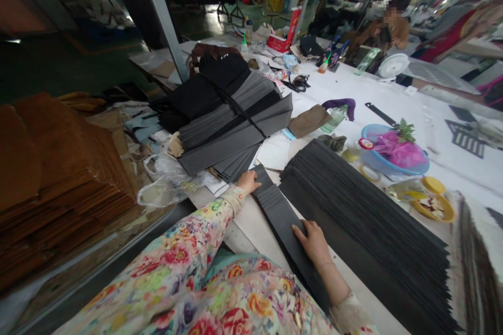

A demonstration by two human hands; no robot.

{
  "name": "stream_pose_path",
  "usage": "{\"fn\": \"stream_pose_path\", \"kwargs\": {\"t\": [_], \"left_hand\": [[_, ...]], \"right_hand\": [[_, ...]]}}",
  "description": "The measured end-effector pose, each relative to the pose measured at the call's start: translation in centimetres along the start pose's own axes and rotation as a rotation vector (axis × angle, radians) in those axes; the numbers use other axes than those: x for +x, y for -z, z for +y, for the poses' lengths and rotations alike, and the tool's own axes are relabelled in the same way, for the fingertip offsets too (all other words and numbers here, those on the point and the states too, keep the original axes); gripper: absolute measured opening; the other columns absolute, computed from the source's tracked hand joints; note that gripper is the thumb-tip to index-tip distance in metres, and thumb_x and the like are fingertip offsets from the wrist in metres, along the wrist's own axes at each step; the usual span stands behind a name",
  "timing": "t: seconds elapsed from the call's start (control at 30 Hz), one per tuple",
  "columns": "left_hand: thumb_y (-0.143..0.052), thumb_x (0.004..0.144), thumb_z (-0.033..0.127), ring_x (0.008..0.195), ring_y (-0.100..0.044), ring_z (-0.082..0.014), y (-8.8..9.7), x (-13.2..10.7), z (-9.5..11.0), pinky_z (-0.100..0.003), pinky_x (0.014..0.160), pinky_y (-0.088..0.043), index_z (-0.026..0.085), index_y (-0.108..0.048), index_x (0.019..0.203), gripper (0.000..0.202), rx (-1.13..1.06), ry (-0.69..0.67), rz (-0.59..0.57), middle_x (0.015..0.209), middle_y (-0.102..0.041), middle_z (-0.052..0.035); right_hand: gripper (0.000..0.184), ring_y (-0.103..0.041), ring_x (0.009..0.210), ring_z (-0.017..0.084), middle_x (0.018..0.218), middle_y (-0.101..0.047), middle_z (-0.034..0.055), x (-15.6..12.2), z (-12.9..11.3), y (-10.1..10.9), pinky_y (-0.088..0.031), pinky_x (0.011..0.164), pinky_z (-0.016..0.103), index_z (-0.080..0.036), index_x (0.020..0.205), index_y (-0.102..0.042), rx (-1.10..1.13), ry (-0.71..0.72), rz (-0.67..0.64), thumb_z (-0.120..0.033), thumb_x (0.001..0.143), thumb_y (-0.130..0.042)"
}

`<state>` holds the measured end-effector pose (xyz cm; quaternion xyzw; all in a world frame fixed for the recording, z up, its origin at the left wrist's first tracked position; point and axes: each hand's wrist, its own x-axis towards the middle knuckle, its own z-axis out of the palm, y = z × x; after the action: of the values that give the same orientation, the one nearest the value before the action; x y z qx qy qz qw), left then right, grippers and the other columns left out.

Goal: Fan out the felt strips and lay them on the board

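Observation:
A small stack of long dark grey strips [281, 214] lies slantwise on the white table [393, 99] in front of me. My left hand [248, 181] rests on the stack's far end, fingers curled over its edge. My right hand [312, 241] presses flat on the near part of the same stack, fingers stretched out. Right beside it spreads a large fanned row of the same dark strips [365, 220]. Both my sleeves are flowered.
Bundled grey and black strips [231, 115] are piled behind the left hand. Brown cardboard sheets [58, 178] are stacked at the left. A blue bowl with pink bag [393, 154], yellow dishes [434, 204] and bottles sit at the right. A person [387, 26] sits at the far end.

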<state>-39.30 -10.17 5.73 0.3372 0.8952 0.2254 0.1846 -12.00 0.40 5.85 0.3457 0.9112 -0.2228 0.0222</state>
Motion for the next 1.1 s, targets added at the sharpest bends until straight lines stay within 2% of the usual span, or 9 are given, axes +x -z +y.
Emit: {"fn": "stream_pose_path", "kwargs": {"t": [0.1, 0.3, 0.43, 0.63, 0.83, 0.9, 1.0, 1.1], "left_hand": [[-0.063, 0.069, 0.026, 0.078, -0.057, -0.0151, 0.0, 0.4, -0.9, -0.024, 0.072, -0.042, 0.016, -0.057, 0.08, 0.016, -0.016, 0.014, -0.014, 0.084, -0.058, -0.004], [-0.063, 0.069, 0.027, 0.086, -0.056, -0.0155, 0.3, 0.3, -1.9, -0.024, 0.077, -0.041, 0.015, -0.055, 0.092, 0.027, -0.036, 0.033, 0.029, 0.097, -0.055, -0.0058], [-0.061, 0.071, 0.024, 0.087, -0.056, -0.0166, 0.4, 0.3, -1.8, -0.024, 0.078, -0.041, 0.015, -0.056, 0.088, 0.02, -0.036, 0.031, 0.032, 0.097, -0.054, -0.0066], [-0.06, 0.073, 0.025, 0.093, -0.055, -0.019, 0.5, 0.7, -1.5, -0.026, 0.082, -0.04, 0.015, -0.054, 0.095, 0.025, -0.029, 0.028, 0.048, 0.103, -0.051, -0.0088], [-0.057, 0.075, 0.021, 0.093, -0.056, -0.0179, 0.5, 1.5, -1.3, -0.026, 0.08, -0.04, 0.016, -0.055, 0.093, 0.019, -0.04, 0.09, 0.034, 0.103, -0.054, -0.0085], [-0.058, 0.074, 0.02, 0.092, -0.056, -0.0194, 0.8, 1.9, -1.1, -0.027, 0.079, -0.041, 0.015, -0.056, 0.09, 0.017, -0.056, 0.105, 0.018, 0.1, -0.057, -0.0098], [-0.06, 0.069, 0.016, 0.088, -0.058, -0.0217, 1.5, 2.8, -0.9, -0.029, 0.078, -0.042, 0.014, -0.059, 0.074, 0.005, -0.108, 0.094, -0.027, 0.089, -0.061, -0.0104], [-0.061, 0.065, 0.014, 0.086, -0.058, -0.0195, 2.2, 3.4, -0.9, -0.027, 0.078, -0.042, 0.015, -0.059, 0.064, 0.003, -0.202, 0.051, -0.051, 0.085, -0.062, -0.0068]], "right_hand": [[0.049, -0.052, 0.098, 0.024, 0.101, -0.056, 0.0113, -0.2, 0.0, -0.2, -0.038, 0.09, 0.035, -0.015, 0.11, -0.054, 0.005, -0.021, -0.009, -0.051, 0.08, -0.038], [0.051, -0.051, 0.101, 0.024, 0.101, -0.057, 0.011, -0.2, 0.4, -0.5, -0.036, 0.093, 0.034, -0.015, 0.108, -0.054, 0.091, -0.013, 0.011, -0.054, 0.079, -0.038], [0.054, -0.052, 0.101, 0.024, 0.1, -0.057, 0.0106, -0.2, 0.6, -0.6, -0.037, 0.093, 0.034, -0.015, 0.108, -0.054, 0.125, -0.032, -0.001, -0.057, 0.077, -0.038], [0.055, -0.051, 0.102, 0.023, 0.102, -0.056, 0.0116, -0.1, 0.4, -0.5, -0.036, 0.095, 0.033, -0.014, 0.109, -0.052, 0.134, -0.049, -0.041, -0.057, 0.078, -0.037], [0.053, -0.051, 0.103, 0.023, 0.104, -0.055, 0.0112, 0.0, 0.5, -0.7, -0.036, 0.095, 0.033, -0.015, 0.109, -0.052, 0.13, -0.054, -0.043, -0.056, 0.079, -0.037], [0.052, -0.051, 0.103, 0.023, 0.104, -0.055, 0.0109, 0.0, 0.5, -0.7, -0.036, 0.094, 0.032, -0.015, 0.109, -0.051, 0.127, -0.053, -0.043, -0.056, 0.079, -0.037], [0.052, -0.052, 0.102, 0.023, 0.103, -0.056, 0.0107, 0.0, 0.5, -0.7, -0.037, 0.093, 0.032, -0.015, 0.109, -0.051, 0.12, -0.052, -0.036, -0.055, 0.079, -0.037], [0.052, -0.052, 0.102, 0.023, 0.103, -0.056, 0.0109, -0.1, 0.5, -0.7, -0.038, 0.093, 0.031, -0.015, 0.109, -0.052, 0.114, -0.039, -0.03, -0.055, 0.08, -0.037]]}}
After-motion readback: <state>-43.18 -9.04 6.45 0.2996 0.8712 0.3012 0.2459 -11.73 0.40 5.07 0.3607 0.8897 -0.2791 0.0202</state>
